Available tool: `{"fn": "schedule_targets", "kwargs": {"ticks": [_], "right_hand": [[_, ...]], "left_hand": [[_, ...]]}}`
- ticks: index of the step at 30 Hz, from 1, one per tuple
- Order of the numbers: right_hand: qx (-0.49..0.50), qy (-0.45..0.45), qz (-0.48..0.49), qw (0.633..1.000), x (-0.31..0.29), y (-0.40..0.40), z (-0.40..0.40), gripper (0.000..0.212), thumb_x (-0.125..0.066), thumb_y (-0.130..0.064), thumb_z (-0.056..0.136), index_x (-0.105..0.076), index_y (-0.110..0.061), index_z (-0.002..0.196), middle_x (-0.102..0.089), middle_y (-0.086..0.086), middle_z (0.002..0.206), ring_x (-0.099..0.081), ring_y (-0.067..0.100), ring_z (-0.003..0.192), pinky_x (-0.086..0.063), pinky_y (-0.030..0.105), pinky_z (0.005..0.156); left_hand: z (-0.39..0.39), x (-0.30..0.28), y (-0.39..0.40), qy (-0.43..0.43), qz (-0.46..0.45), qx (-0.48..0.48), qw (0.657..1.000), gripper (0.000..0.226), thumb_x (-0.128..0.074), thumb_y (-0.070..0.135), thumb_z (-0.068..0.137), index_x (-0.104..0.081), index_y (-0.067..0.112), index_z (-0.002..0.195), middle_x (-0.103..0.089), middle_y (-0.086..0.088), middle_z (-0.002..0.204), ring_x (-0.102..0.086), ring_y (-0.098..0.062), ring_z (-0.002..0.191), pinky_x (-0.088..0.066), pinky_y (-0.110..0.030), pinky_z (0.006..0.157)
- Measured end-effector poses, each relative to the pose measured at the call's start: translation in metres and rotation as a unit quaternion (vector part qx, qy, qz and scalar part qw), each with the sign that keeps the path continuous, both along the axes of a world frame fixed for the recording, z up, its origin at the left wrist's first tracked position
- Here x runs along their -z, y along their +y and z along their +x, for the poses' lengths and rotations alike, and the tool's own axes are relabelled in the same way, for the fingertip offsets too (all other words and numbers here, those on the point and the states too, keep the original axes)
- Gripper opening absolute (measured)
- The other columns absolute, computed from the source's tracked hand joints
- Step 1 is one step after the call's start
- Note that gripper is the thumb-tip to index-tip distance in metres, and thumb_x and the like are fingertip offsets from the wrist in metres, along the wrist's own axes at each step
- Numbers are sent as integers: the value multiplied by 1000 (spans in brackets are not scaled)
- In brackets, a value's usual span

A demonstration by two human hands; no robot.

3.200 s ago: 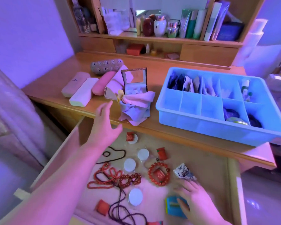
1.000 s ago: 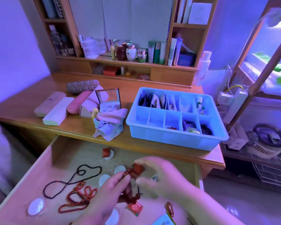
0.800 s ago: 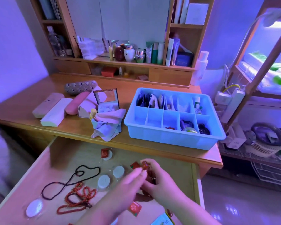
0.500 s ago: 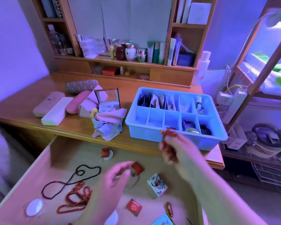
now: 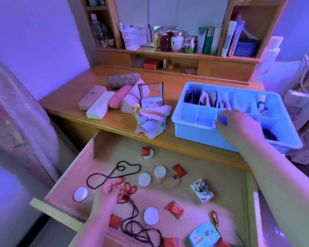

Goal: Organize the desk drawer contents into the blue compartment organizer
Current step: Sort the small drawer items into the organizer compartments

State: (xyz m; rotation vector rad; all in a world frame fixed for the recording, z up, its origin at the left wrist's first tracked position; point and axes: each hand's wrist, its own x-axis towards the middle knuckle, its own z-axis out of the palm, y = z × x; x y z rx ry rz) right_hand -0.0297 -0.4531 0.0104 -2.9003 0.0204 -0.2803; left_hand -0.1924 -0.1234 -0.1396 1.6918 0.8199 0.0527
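A: State the layout, largest item first, referenced to the organizer.

B: The table (image 5: 114, 122) carries the blue organizer (image 5: 203, 132) at its right end. The open drawer (image 5: 221, 184) lies directly in front of and below the organizer. Left of the organizer sit a bundle of pale cloths (image 5: 150, 120) and a row of glasses cases (image 5: 100, 104). The organizer's far compartments already hold packets, small bottles and dark items, so sorting appears partly done.

A: Position and grip of each hand?

B: The right hand (image 5: 239, 127) reaches over the organizer's near wall into a middle front compartment. Its fingers are bent downward; whether anything is between them cannot be told, as the fingertips blur against the blue plastic. The reach suggests a drop-off into that compartment. The left hand (image 5: 111, 191) is inside the drawer, below and left of the organizer, its fingers curled on the red bead string (image 5: 130, 189), probably to gather it for transfer.

A: Remaining drawer contents?

B: A dark bead necklace (image 5: 114, 173), white round discs (image 5: 160, 171), red packets (image 5: 175, 209) and a small printed pack (image 5: 202, 192), all loose on the drawer floor. Loose strings tangle readily; lift each one bunched.
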Motion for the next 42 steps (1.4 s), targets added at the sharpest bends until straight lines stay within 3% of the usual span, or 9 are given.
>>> {"fn": "schedule_targets", "kwargs": {"ticks": [6,13,15,19,23,28,33,36,42], "right_hand": [[-182,-205,52,960,53,15,-87,29,-58,-22,81,-68,-10,105,-61,11,125,-52,30,116,-35,47,104],[-300,13,70,951,137,28,-154,32,-83,-4,54,-73,-19,81,-71,-2,90,-68,24,84,-47,28,87],[-327,87,82,937,149,26,-162,33,-82,-9,55,-71,-27,81,-69,-10,87,-67,16,77,-46,20,74],[-349,274,-23,896,176,15,-170,54,-54,-50,70,-49,-45,124,-37,-22,141,-37,6,128,-25,25,107],[-314,296,-166,886,178,-2,-161,72,-56,-57,77,-31,-38,141,-15,-4,155,-18,18,142,-16,41,115],[-165,227,-38,959,162,-24,-139,45,-57,-37,87,-49,-29,130,-50,-5,128,-54,21,114,-46,29,89],[-134,173,-1,976,142,-43,-128,21,-51,-20,89,-62,-23,106,-63,-1,101,-61,24,95,-46,29,74],[-185,195,1,963,134,-53,-135,19,-52,-22,86,-64,-23,100,-66,-6,97,-61,19,92,-44,26,74],[-300,293,-128,898,127,-56,-162,28,-57,-48,78,-63,-25,94,-69,-3,93,-61,24,90,-40,27,74]], "left_hand": [[15,6,4,31,298,189,935,13,-63,5,85,-71,13,90,-64,-2,92,-62,-20,84,-46,-25,73],[23,6,-12,239,442,386,774,17,-58,27,88,-69,18,97,-67,-1,106,-63,-18,95,-49,-26,85],[14,8,-23,220,399,401,795,11,-60,29,87,-68,21,90,-70,4,99,-63,-13,86,-47,-22,78],[1,7,-36,76,309,293,902,13,-55,20,91,-66,27,95,-70,7,86,-66,-9,73,-55,-27,70],[3,0,-38,-15,316,237,919,32,-57,15,89,-58,22,120,-63,4,110,-62,-11,92,-46,-21,82],[-6,-7,-90,-49,298,493,816,32,-62,17,81,-62,28,111,-57,8,110,-54,-8,102,-41,-22,92],[-23,6,-152,-3,390,677,624,50,-69,33,71,-53,25,118,-45,-3,122,-37,-20,117,-35,-35,101],[-24,12,-159,35,444,691,570,65,-74,37,66,-44,19,121,-39,-6,124,-35,-25,116,-38,-41,96],[-10,21,-148,32,426,626,652,23,-59,23,83,-51,19,104,-51,-2,114,-55,-26,102,-42,-37,82]]}}
